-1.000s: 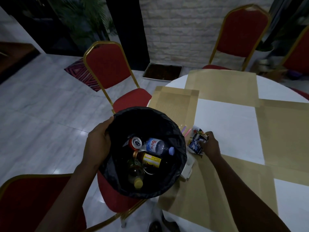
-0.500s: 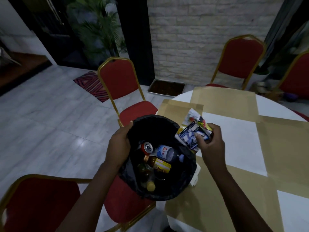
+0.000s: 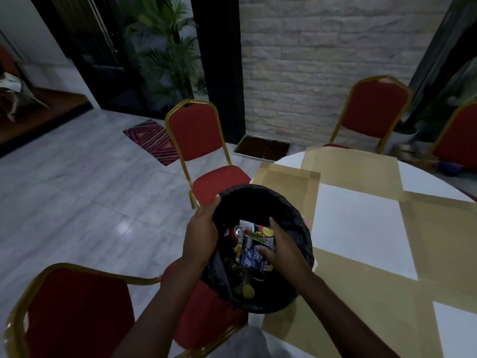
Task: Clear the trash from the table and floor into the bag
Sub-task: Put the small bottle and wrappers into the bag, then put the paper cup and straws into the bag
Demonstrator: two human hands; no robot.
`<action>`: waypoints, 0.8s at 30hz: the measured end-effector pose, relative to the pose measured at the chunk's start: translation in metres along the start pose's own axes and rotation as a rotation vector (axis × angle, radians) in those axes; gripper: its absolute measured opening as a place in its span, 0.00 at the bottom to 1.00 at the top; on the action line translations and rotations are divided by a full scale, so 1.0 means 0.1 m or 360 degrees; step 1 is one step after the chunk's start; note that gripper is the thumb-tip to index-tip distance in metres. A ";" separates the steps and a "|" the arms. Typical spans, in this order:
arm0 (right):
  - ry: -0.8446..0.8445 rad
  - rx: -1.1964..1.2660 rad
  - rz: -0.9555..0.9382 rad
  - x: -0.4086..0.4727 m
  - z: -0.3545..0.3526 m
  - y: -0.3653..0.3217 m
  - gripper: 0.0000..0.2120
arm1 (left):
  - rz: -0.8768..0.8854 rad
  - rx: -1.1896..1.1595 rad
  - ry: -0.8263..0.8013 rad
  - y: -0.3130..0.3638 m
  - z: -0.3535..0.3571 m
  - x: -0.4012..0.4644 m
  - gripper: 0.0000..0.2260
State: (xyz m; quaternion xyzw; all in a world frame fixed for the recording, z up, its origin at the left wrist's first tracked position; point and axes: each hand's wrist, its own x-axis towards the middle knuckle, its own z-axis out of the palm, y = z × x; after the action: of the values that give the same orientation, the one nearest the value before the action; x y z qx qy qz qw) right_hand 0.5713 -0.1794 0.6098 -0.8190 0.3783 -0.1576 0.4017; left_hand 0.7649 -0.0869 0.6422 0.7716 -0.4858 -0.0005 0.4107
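- Floor of pale shiny tiles fills the room left of the bag, and no trash shows on the part we can see.
- Wall of light bricks stands far behind the bag, with a green plant in a dark doorway to its left.
- Table is round and white and sits just right of the bag, with tan mats laid on it. Almost all of it looks bare now, so I think most of the table job is done. A tiny pink thing by the bag's right edge may be left, but it is too small to tell.
- Red chairs with gold frames stand around the bag, and a stripy rug lies on the floor behind the nearest one.
- Bag is black and wide open, held up at the table's left edge. Inside are a can, a bottle with a yellow cap and other trash.
- Left hand grips the bag's left rim to keep it open.
- Right hand is down inside the bag, with fingers pinching some wrappers.
- Wrappers are not dropped yet, so letting go is the step left here.
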 end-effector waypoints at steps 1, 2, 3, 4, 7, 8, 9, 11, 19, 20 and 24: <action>0.0038 -0.0015 -0.0025 -0.02 -0.03 0.02 0.39 | -0.0018 -0.0009 0.0020 -0.02 -0.01 -0.03 0.26; 0.0089 -0.0029 -0.0041 -0.05 -0.09 0.03 0.37 | -0.0038 -0.0016 0.0031 -0.04 -0.02 -0.04 0.26; 0.0158 -0.0041 -0.0062 -0.08 -0.13 0.07 0.36 | -0.0053 -0.0018 0.0031 -0.07 -0.03 -0.06 0.26; 0.0234 -0.0062 -0.0095 -0.10 -0.18 0.11 0.34 | -0.0056 -0.0015 0.0024 -0.11 -0.03 -0.06 0.27; 0.0465 -0.0148 -0.0144 -0.15 -0.31 0.31 0.29 | -0.0082 0.0013 -0.0015 -0.23 -0.06 -0.04 0.28; 0.0544 -0.0160 -0.0136 -0.17 -0.35 0.39 0.27 | -0.0097 0.0021 -0.0018 -0.26 -0.07 -0.04 0.28; 0.0623 -0.0161 -0.0118 -0.18 -0.38 0.48 0.26 | -0.0107 0.0030 -0.0009 -0.29 -0.09 -0.04 0.28; 0.0742 -0.0168 -0.0016 -0.21 -0.40 0.71 0.24 | -0.0106 0.0065 0.0025 -0.30 -0.12 -0.05 0.27; 0.0086 -0.0587 0.0455 -0.32 -0.02 1.80 0.52 | -0.0008 0.0070 0.0087 -0.25 -0.24 -0.11 0.21; 0.0003 -0.0627 0.0462 -0.32 0.05 1.87 0.55 | -0.0025 0.0083 0.0082 -0.27 -0.24 -0.12 0.21; -0.0175 -0.0772 0.0410 -0.28 0.22 1.98 0.60 | -0.0113 0.0149 0.0081 -0.28 -0.23 -0.13 0.21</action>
State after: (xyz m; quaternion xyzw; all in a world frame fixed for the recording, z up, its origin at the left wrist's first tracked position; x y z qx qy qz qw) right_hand 0.4674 -0.2244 0.4433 -0.8437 0.4835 0.0347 0.2306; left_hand 0.7881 -0.0572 0.6351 0.8065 -0.4470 0.0274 0.3860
